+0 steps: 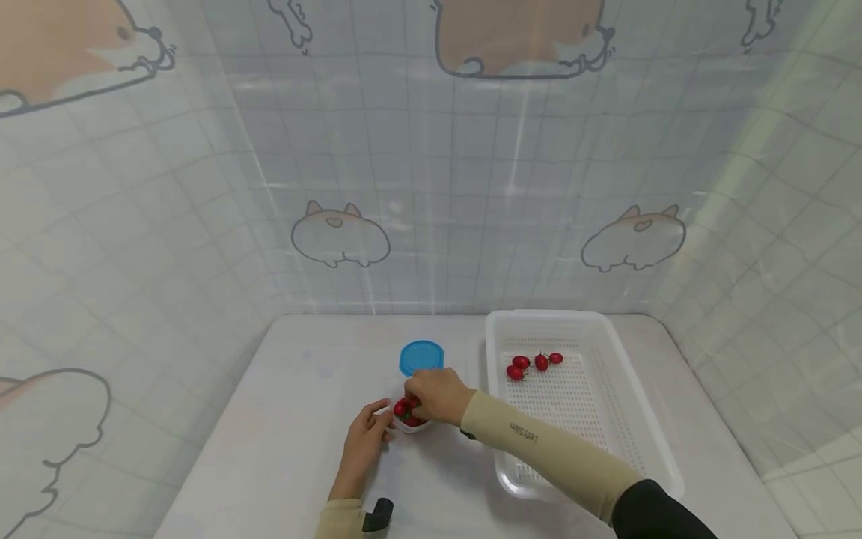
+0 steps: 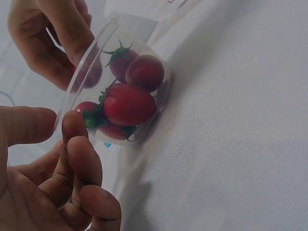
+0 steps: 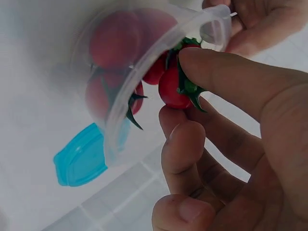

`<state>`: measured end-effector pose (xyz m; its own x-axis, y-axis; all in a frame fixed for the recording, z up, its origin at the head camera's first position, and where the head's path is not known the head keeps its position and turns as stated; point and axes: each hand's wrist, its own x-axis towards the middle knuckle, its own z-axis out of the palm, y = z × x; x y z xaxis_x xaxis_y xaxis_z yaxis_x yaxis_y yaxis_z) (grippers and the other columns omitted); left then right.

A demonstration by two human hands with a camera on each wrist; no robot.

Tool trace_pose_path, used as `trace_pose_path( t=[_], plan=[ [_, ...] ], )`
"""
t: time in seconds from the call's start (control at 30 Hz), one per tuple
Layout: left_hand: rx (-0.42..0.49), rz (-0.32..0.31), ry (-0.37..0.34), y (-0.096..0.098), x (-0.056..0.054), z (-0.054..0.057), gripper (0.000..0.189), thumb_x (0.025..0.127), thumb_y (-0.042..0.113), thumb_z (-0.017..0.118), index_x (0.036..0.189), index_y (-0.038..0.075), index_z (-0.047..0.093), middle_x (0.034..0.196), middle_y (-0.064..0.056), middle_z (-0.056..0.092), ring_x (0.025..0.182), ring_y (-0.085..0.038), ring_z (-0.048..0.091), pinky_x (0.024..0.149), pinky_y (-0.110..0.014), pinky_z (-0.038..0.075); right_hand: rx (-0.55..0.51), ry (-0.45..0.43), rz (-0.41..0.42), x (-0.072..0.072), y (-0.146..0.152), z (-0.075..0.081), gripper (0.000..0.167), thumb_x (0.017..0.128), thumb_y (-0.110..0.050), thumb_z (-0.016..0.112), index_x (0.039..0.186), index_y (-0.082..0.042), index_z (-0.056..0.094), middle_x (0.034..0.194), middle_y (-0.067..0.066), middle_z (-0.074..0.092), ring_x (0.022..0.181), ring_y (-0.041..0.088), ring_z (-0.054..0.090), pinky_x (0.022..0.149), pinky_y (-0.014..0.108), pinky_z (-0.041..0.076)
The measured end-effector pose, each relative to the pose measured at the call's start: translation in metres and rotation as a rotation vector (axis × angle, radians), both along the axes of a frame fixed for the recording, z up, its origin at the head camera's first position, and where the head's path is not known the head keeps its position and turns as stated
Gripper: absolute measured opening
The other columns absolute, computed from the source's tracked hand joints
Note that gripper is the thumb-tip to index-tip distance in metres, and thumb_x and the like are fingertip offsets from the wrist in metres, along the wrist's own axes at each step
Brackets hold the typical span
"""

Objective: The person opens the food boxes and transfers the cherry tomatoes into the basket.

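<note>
Left hand (image 1: 364,442) pinches the rim of a small clear plastic tub (image 1: 413,430) of red cherry tomatoes (image 2: 129,105) with green stalks. Beyond it lies a blue plastic lid (image 1: 421,357) on the white bench (image 1: 303,389). Right hand (image 1: 439,395) pinches one tomato (image 3: 170,92) at the tub's mouth. Rightward, a white perforated plastic basket (image 1: 599,374) holds four red tomatoes (image 1: 542,363), far left.

1 clear tub (image 2: 136,44) — red tomatoes (image 2: 129,104) inside.
</note>
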<state>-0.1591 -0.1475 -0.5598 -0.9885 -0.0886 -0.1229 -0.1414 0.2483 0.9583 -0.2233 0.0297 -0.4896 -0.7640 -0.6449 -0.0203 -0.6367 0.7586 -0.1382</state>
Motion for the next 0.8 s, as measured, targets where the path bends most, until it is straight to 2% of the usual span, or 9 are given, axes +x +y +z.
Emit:
trace_pose_path(
  t=[0.3, 0.47, 0.63, 0.8],
  plan=[
    [-0.025, 0.0, -0.016, -0.002, -0.007, -0.006, 0.038, 0.104, 0.021, 0.058, 0.137, 0.002, 0.057, 0.09, -0.009, 0.069, 0.076, -0.024, 0.061, 0.067, -0.029, 0.047, -0.08, -0.059, -0.037, -0.003, 0.011, 0.013, 0.027, 0.087, -0.035, 0.082, 0.107, -0.018, 0.077, 0.095, -0.007, 0.067, 0.076, 0.004, 0.056, 0.064, 0.024, 0.051],
    [-0.025, -0.007, -0.01, -0.002, -0.008, -0.006, 0.039, 0.104, 0.021, 0.057, 0.137, 0.001, 0.057, 0.09, -0.008, 0.07, 0.076, -0.024, 0.06, 0.066, -0.03, 0.047, -0.121, -0.055, -0.062, -0.006, 0.021, 0.02, 0.025, 0.088, -0.034, 0.081, 0.108, -0.019, 0.076, 0.096, -0.008, 0.068, 0.078, 0.005, 0.058, 0.066, 0.025, 0.052],
    [-0.023, -0.007, -0.022, -0.002, -0.009, -0.007, 0.038, 0.104, 0.02, 0.057, 0.137, 0.002, 0.057, 0.09, -0.008, 0.069, 0.077, -0.024, 0.06, 0.067, -0.029, 0.047, -0.205, -0.056, -0.079, -0.007, 0.036, 0.034, 0.02, 0.088, -0.029, 0.081, 0.104, -0.019, 0.075, 0.097, -0.005, 0.068, 0.08, 0.007, 0.058, 0.065, 0.027, 0.052],
    [-0.029, -0.003, -0.024, -0.003, -0.009, -0.006, 0.038, 0.104, 0.02, 0.057, 0.137, 0.002, 0.057, 0.09, -0.007, 0.069, 0.077, -0.023, 0.06, 0.066, -0.028, 0.047, -0.286, -0.049, -0.112, -0.009, 0.051, 0.047, 0.019, 0.089, -0.032, 0.08, 0.103, -0.021, 0.075, 0.097, -0.007, 0.066, 0.082, 0.008, 0.059, 0.064, 0.026, 0.051]
  ],
)
